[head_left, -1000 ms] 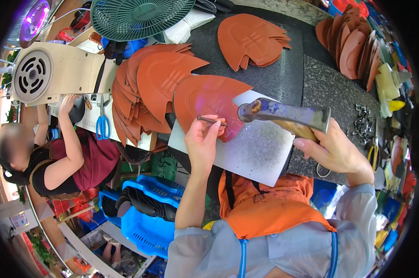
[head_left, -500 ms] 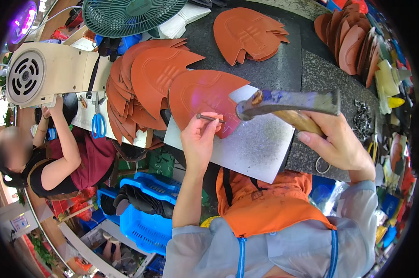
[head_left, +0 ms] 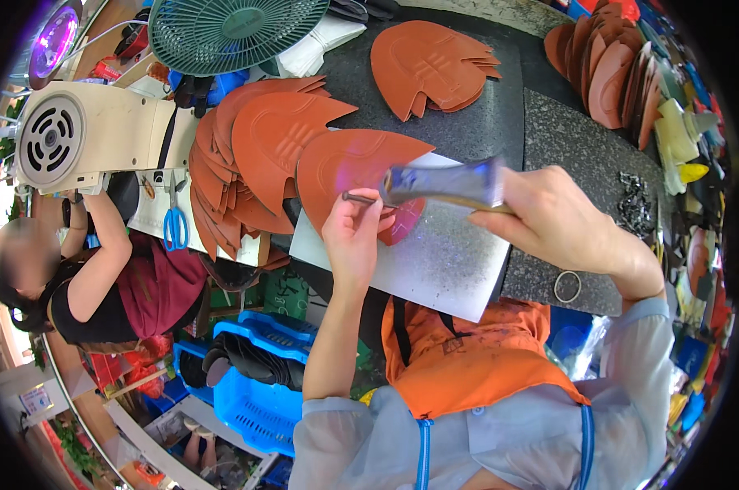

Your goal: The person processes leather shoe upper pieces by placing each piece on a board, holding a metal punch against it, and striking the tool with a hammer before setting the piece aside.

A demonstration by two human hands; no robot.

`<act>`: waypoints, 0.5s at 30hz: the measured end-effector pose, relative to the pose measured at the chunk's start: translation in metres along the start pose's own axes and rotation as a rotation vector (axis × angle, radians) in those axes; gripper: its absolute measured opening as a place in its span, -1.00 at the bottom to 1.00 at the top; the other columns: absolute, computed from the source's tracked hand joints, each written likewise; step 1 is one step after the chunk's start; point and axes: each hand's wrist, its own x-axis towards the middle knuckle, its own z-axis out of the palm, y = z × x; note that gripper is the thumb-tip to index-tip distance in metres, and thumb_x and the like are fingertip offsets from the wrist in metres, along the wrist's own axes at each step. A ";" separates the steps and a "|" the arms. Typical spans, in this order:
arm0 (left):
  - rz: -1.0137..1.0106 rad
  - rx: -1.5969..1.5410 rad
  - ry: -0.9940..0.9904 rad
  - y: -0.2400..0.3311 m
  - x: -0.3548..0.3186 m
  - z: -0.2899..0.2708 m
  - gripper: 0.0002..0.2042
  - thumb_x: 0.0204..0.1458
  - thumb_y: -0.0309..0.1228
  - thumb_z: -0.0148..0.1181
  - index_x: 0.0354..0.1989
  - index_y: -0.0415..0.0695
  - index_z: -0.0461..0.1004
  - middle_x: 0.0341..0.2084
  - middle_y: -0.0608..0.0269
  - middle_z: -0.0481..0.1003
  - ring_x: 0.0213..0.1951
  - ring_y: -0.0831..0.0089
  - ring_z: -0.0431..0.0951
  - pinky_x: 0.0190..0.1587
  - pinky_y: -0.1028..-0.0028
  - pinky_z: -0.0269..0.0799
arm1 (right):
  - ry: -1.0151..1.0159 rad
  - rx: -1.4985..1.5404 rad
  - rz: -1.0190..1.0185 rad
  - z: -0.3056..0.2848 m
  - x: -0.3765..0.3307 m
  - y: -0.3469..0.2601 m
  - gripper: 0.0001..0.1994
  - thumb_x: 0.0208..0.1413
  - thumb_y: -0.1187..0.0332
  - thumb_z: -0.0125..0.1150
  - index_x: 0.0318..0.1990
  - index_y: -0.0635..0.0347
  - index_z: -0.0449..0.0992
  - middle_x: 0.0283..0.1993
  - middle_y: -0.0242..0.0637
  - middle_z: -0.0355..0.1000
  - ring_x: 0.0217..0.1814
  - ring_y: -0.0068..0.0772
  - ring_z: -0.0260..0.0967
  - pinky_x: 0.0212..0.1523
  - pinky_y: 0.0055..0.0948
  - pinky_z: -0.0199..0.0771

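A co-worker [head_left: 91, 273] sits at the far left, arms raised to a cream machine [head_left: 120, 135]; near it lie blue-handled scissors [head_left: 176, 227]. Next comes a fanned stack of brown leather pieces [head_left: 214, 163], their notched edges overlapping, and below counter level a blue basket [head_left: 259, 412] holding dark, soft-looking pieces [head_left: 263, 359] heaped at its back. The left hand [head_left: 351, 237] has thumb and fingers pinched together around a slim metal punch [head_left: 358, 198], held just over the near edge of one leather piece [head_left: 357, 155], which lies partly on a white board [head_left: 459, 265] and leans against the stack on its left. The board is speckled grey, and its near corner juts toward the orange apron [head_left: 475, 371]. A hammer [head_left: 443, 184] hangs over the board, its head close to the punch; I can't tell whether they touch. Farther back, a small pile of leather pieces [head_left: 430, 69] sits with dark counter showing around it. The right hand [head_left: 549, 216] is curled closed around the hammer's handle, elbow out, with a strip of speckled stone slab [head_left: 578, 135] behind it as room to swing. Beyond, small dark bits [head_left: 633, 204] lie heaped below another leather stack [head_left: 610, 69].
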 end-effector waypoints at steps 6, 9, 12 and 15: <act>0.007 0.093 -0.020 0.004 0.002 0.011 -0.90 0.22 -0.63 0.07 -0.14 -0.28 0.47 -0.19 0.12 0.60 -0.19 0.47 0.63 -0.17 0.53 0.61 | 0.248 0.153 0.025 -0.019 -0.004 -0.005 -0.70 0.18 0.27 0.26 -0.08 0.30 0.42 -0.52 -0.02 0.40 -0.48 0.10 0.41 -0.47 -0.20 0.38; 0.111 0.207 0.020 0.002 -0.003 0.001 -0.92 0.22 -0.61 0.10 -0.15 -0.28 0.47 -0.21 0.13 0.60 -0.21 0.46 0.63 -0.19 0.53 0.60 | 0.255 0.159 0.009 -0.018 0.005 -0.007 -0.69 0.16 0.28 0.27 -0.05 0.31 0.48 -0.48 -0.01 0.40 -0.45 0.06 0.40 -0.43 -0.28 0.40; 0.447 0.747 -0.019 0.006 -0.008 0.018 -0.93 0.21 -0.61 0.10 -0.26 -0.27 0.53 -0.27 0.24 0.60 -0.25 0.50 0.61 -0.16 0.52 0.57 | 0.313 0.093 -0.148 -0.005 0.009 -0.010 -0.72 0.15 0.26 0.27 -0.11 0.28 0.47 -0.49 -0.03 0.44 -0.46 0.07 0.43 -0.42 -0.14 0.45; 0.326 0.563 0.011 -0.006 -0.007 0.002 -0.91 0.18 -0.63 0.10 -0.23 -0.26 0.54 -0.27 0.14 0.58 -0.27 0.42 0.61 -0.20 0.45 0.56 | -0.071 -0.174 -0.036 -0.009 0.021 -0.005 -0.74 0.15 0.21 0.25 -0.22 0.19 0.38 -0.56 -0.10 0.43 -0.53 0.09 0.43 -0.54 -0.05 0.41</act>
